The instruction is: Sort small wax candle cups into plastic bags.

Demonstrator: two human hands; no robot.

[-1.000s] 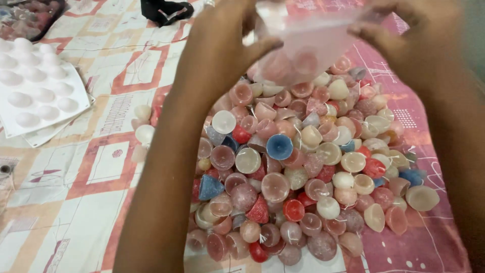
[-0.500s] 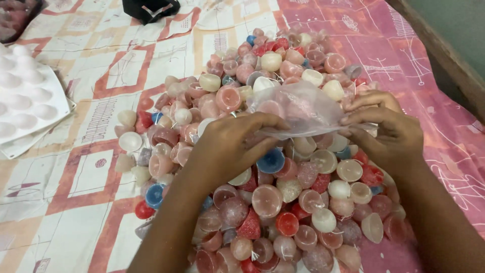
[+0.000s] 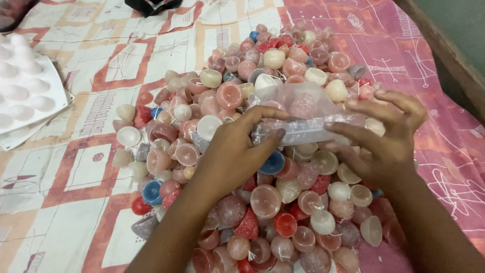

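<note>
Near the middle of the frame, both hands meet at a small clear plastic bag (image 3: 302,114) held low over a heap of small wax candles (image 3: 262,167). Left hand (image 3: 237,151) comes up from the lower centre, its thumb and fingers (image 3: 273,139) clamped on the bag's left end. Right hand (image 3: 386,136) comes in from the lower right, its fingers (image 3: 353,132) pinched on the bag's right end, with the upper fingers curved over the edge. Pink shapes show through the bag's cloudy plastic, though what they are cannot be told exactly.

The candles are dome-shaped and cup-shaped pieces in pink, cream, red and blue, piled from the top centre down to the bottom edge. One blue candle (image 3: 274,163) lies just beside the left thumb, under the bag. Everything rests on a patterned cloth (image 3: 86,167), which is cream with red-brown squares on the left and pink on the right. At the upper left edge sits a white mould tray (image 3: 25,96) with round bumps, well apart from the hands. A dark object (image 3: 151,5) lies at the top edge, left of centre.
</note>
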